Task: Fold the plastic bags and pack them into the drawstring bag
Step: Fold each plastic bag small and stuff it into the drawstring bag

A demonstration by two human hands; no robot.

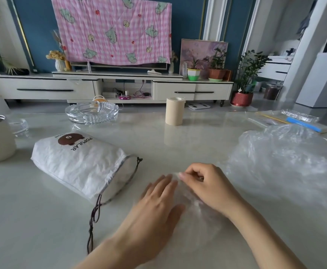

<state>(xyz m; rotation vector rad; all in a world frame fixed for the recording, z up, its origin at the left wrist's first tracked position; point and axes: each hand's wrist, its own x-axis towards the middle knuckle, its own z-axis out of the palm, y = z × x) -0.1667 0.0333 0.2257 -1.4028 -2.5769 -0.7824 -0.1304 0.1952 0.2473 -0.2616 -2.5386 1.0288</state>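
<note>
My left hand [157,206] is flat, fingers straight and together, pressing down on the clear plastic bag [190,197] I'm folding. My right hand [207,183] is just beside it, fingertips curled in and pinching the far end of that same bag. Both hands are nearly touching, close to the near edge of the table [42,230], about midway along it. The bit that matters: the drawstring bag [77,162] lies to my left, its long axis running diagonally from far left toward my hands, with the open mouth pointing right at them. My left hand's nearer, so I reckon the folded bag goes in with a short slide leftward. The heap of unfolded plastic bags [279,152] sits toward the right edge, well apart from the drawstring bag. Further back there's a glass ashtray [92,112] and a roll of tape [175,111].
</note>
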